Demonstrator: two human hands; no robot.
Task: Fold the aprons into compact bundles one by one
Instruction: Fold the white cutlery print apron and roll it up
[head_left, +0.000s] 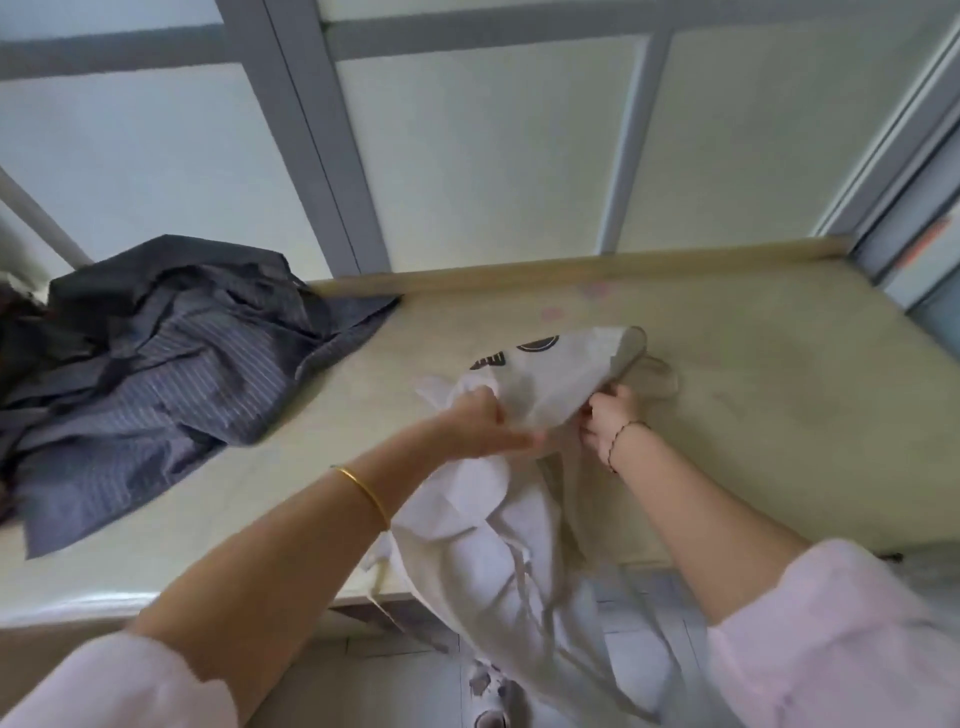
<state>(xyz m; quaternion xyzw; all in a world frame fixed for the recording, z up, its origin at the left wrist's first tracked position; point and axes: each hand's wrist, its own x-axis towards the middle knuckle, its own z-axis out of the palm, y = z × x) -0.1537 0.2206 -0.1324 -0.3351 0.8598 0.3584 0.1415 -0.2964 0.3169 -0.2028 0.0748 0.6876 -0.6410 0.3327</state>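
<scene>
Finding: work on the white apron (498, 525) is at an early stage. The garment is unfolded and rumpled. Its upper part, bearing a black printed motif, lies on the pale table (753, 395) near the middle; the remainder hangs over the near edge toward the floor, ties trailing.

Left hand (483, 421): it grips a bunched fold of the white cloth at the garment's left side, fingers curled into the fabric, thumb extended along it.

Right hand (610, 421): fingers are curled and pinch the cloth's right edge just beside the printed panel. Individual fingertips are partly hidden by fabric.

Both hands sit close together and hold the apron slightly raised off the surface.

Outstanding: a heap of dark blue striped aprons (156, 364) lies crumpled at the table's left end, well apart from the hands, with no folds made. How many pieces it contains cannot be told. No finished bundle is visible anywhere in view.

Assessment: nearly all of the task appears to remain.
</scene>
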